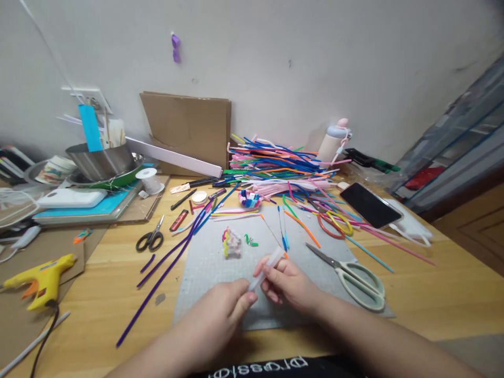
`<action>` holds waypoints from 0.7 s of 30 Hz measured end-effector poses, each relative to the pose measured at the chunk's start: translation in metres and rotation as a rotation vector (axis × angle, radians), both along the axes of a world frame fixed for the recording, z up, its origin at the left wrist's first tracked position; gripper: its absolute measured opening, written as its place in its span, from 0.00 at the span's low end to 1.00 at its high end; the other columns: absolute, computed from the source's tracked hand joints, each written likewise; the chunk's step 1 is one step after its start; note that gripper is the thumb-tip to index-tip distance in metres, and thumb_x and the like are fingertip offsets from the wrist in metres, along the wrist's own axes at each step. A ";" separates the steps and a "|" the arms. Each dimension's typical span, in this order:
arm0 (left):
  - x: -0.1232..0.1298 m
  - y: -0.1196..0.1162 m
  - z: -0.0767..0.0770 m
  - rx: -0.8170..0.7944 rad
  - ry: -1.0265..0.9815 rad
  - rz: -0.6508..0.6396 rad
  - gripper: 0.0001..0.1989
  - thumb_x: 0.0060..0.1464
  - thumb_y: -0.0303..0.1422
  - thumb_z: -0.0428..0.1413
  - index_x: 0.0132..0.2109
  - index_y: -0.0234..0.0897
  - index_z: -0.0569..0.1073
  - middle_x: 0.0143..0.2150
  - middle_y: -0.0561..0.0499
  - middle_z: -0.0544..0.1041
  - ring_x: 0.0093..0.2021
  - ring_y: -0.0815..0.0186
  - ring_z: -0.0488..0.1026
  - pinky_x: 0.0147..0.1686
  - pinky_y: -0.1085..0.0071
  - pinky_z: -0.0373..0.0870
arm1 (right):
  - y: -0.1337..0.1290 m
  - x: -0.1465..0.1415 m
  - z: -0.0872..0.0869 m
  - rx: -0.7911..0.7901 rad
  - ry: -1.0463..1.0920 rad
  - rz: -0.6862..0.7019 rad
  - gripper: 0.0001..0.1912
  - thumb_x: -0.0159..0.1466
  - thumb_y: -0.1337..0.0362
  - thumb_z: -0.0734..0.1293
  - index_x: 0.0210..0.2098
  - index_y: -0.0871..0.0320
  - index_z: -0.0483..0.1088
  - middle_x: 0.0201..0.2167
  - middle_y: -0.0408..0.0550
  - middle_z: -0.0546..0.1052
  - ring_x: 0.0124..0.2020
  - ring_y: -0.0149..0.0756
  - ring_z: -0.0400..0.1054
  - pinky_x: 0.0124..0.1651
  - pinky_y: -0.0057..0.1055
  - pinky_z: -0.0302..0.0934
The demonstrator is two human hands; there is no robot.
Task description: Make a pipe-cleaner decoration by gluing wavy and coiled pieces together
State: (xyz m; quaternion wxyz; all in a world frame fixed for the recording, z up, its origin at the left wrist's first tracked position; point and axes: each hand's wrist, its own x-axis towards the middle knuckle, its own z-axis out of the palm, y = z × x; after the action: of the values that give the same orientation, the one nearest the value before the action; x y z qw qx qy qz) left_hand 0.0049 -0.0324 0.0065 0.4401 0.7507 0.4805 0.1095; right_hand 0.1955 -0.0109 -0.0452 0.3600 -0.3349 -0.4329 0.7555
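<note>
Both of my hands are on a short translucent white stick, held at a slant above the grey cutting mat. At its lower end, my left hand pinches it between thumb and fingers. My right hand has its fingers closed around the upper part, and the tip sticks out above them. Just beyond my hands lie a small pink, yellow and white pipe-cleaner figure and a green curled pipe-cleaner piece. Light-green-handled scissors rest to the right of my right hand.
A large heap of coloured pipe cleaners lies at the back, before a bottle. On the right is a phone. Small black scissors, purple pipe cleaners and a yellow glue gun lie to the left.
</note>
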 end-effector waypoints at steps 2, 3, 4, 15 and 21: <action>-0.017 0.026 0.013 0.066 0.025 0.040 0.18 0.60 0.42 0.44 0.38 0.39 0.74 0.32 0.49 0.77 0.33 0.62 0.72 0.35 0.69 0.65 | 0.001 -0.001 -0.001 -0.064 0.022 -0.049 0.19 0.59 0.48 0.66 0.33 0.60 0.66 0.16 0.37 0.67 0.12 0.21 0.55 0.15 0.20 0.43; -0.029 0.045 0.018 0.142 0.046 0.126 0.19 0.60 0.42 0.42 0.39 0.39 0.75 0.32 0.49 0.77 0.33 0.62 0.72 0.35 0.69 0.66 | 0.003 -0.001 -0.001 -0.093 0.032 -0.080 0.19 0.59 0.48 0.66 0.33 0.59 0.66 0.15 0.36 0.66 0.11 0.21 0.53 0.14 0.20 0.42; -0.041 0.068 0.023 0.245 0.097 0.260 0.20 0.61 0.42 0.41 0.41 0.39 0.75 0.31 0.50 0.77 0.33 0.62 0.72 0.35 0.69 0.66 | 0.004 -0.001 -0.001 -0.118 0.040 -0.111 0.19 0.58 0.48 0.67 0.32 0.59 0.66 0.14 0.36 0.65 0.11 0.21 0.52 0.14 0.20 0.41; -0.124 0.244 -0.014 0.371 0.505 0.760 0.07 0.43 0.33 0.61 0.30 0.33 0.76 0.33 0.43 0.78 0.39 0.54 0.72 0.36 0.68 0.63 | 0.026 0.013 0.006 -0.263 0.076 -0.371 0.19 0.57 0.48 0.67 0.28 0.59 0.64 0.13 0.33 0.57 0.11 0.19 0.49 0.17 0.20 0.36; -0.130 0.252 -0.004 0.294 0.426 0.839 0.07 0.43 0.32 0.60 0.25 0.32 0.72 0.29 0.42 0.75 0.39 0.52 0.70 0.37 0.66 0.61 | 0.028 0.013 0.010 -0.320 0.119 -0.418 0.20 0.55 0.47 0.69 0.30 0.58 0.64 0.14 0.33 0.59 0.12 0.19 0.50 0.18 0.20 0.38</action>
State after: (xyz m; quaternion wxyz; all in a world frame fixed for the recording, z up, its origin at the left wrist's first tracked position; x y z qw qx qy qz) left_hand -0.1250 0.2197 0.0020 0.1396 0.5523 0.8001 0.1878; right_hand 0.2082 0.0172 -0.0356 0.4754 -0.4247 -0.2074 0.7420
